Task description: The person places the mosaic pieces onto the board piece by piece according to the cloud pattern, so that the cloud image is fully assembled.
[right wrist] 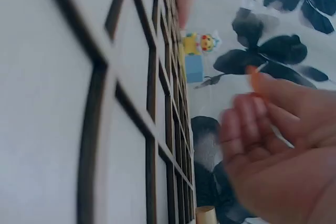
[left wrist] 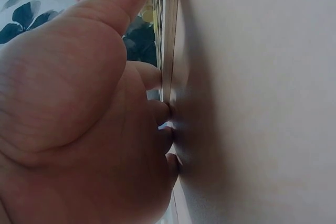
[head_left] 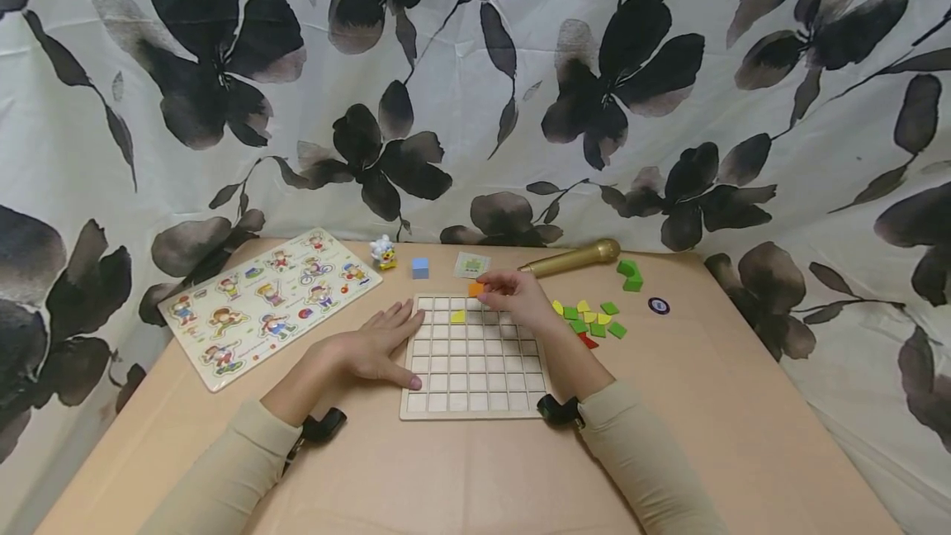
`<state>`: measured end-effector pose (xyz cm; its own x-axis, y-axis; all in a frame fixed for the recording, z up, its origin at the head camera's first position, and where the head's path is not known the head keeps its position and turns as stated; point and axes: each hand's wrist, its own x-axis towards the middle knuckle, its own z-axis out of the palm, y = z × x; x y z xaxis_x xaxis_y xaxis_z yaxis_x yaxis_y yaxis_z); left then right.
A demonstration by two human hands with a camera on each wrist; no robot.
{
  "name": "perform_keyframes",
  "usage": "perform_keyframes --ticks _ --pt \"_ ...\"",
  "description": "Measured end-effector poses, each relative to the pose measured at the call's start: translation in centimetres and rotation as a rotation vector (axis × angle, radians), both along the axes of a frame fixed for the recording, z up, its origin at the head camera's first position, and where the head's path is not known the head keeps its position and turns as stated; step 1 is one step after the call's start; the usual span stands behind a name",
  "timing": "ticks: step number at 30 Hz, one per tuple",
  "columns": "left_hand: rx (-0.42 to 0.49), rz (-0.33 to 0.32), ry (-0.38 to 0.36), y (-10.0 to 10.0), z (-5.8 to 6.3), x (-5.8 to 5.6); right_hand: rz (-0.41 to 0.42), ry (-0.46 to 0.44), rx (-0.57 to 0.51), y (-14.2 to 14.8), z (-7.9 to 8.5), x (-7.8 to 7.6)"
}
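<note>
A wooden grid board lies flat on the table, with one yellow tile in a cell of its top row. My left hand is spread along the board's left edge, thumb and fingertips touching there; the left wrist view shows its palm close up. Above the board's far edge, my right hand pinches an orange tile between thumb and fingers. That orange tile appears raised off the grid in the right wrist view, the other fingers loosely curled.
Loose green, yellow and red tiles lie right of the board, with green blocks and a round disc beyond. Behind it are a gold microphone, a small card, a blue cube and a toy figure. A picture puzzle board is left.
</note>
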<state>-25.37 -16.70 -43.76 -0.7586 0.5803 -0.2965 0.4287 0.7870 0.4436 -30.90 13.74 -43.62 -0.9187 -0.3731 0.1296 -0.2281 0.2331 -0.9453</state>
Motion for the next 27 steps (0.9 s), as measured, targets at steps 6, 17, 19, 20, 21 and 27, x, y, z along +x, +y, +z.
perform_keyframes --ticks 6,17,19,20,21,27 --pt "0.003 -0.003 0.002 -0.1 0.0 0.1 0.022 0.018 0.170 -0.1 -1.8 -0.2" --pt "0.006 0.007 0.001 -0.1 0.0 -0.1 0.069 0.134 0.394 -0.2 -2.6 -0.5" --pt "0.007 0.005 0.002 -0.1 0.0 -0.1 0.069 0.140 0.401 -0.2 -2.6 -0.4" --pt "0.010 0.004 0.003 -0.1 0.1 -0.1 0.070 0.142 0.406 -0.2 -2.5 -0.3" --pt "0.008 0.004 0.002 -0.1 0.1 -0.1 0.076 0.141 0.407 -0.1 -2.5 -0.3" --pt "-0.006 0.003 -0.006 0.0 -0.1 -0.1 0.120 0.131 0.380 0.3 -1.4 0.1"
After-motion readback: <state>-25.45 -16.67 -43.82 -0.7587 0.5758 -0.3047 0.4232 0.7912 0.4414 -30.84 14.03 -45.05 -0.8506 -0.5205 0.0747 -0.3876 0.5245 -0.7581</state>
